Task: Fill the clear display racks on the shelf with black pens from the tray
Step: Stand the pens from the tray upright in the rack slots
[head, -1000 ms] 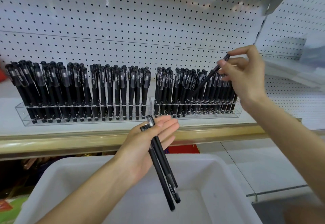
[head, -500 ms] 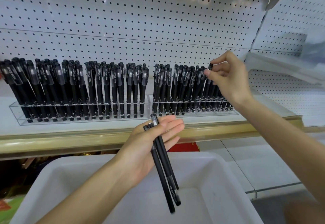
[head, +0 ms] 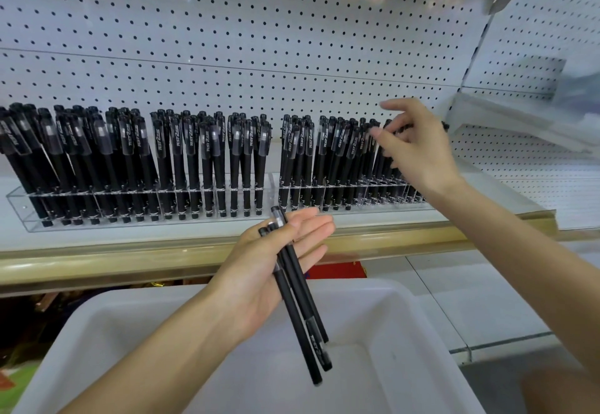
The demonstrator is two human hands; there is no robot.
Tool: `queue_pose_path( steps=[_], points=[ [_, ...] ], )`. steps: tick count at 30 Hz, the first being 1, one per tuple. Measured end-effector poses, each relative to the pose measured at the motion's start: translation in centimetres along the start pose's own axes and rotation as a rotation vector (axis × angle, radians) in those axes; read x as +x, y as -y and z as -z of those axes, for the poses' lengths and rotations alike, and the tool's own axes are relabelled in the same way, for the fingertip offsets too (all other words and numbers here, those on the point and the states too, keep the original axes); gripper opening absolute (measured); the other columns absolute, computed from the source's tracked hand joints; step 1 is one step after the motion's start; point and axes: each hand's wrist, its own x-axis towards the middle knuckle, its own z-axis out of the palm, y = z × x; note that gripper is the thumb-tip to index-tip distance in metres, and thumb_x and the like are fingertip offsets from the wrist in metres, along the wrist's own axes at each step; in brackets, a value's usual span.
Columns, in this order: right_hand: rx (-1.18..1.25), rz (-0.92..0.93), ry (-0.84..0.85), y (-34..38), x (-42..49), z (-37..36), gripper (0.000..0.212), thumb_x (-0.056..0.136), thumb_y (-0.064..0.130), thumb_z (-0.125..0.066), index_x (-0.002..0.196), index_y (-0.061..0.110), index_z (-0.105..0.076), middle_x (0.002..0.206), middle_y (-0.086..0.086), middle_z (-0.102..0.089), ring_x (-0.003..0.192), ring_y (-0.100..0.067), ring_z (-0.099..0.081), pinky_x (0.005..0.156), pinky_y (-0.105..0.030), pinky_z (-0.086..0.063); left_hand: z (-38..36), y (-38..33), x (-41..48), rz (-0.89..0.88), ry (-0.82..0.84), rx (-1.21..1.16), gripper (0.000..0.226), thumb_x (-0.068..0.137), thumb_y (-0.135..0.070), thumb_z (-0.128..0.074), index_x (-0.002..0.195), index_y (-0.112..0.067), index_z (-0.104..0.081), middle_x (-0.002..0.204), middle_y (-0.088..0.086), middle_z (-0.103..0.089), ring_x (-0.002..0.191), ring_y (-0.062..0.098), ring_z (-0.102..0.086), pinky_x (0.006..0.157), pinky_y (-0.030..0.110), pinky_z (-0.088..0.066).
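Left hand (head: 266,270) grips a few black pens (head: 298,300) mid-barrel; right hand (head: 418,150), fingers spread and empty, by the right clear rack (head: 341,199). Probably light, stiff, slick: pinch near the cap.

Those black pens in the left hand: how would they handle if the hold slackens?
Probably stiff and light: the black pens run straight though the left hand holds only their upper halves. Likely slippery: smooth round barrels, pinned by the thumb, hang tilted over the white tray. Dropped, they would probably roll.
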Motion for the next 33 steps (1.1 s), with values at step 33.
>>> queue_pose_path(
  steps=[33],
  points=[
    [0.257, -0.537, 0.61, 2.7, -11.2, 0.1, 0.011, 0.074, 0.021, -0.078, 0.074, 0.011, -0.072, 0.062, 0.002, -0.063, 0.049, 0.002, -0.047, 0.044, -0.008, -0.03, 0.1, -0.9, -0.1, -0.118, -0.065, -0.063, 0.025, 0.1, -0.01, -0.044, 0.118, -0.002, -0.06, 0.107, 0.011, -0.072, 0.1, 0.019, -0.07, 0.091, 0.035, -0.054]
  ],
)
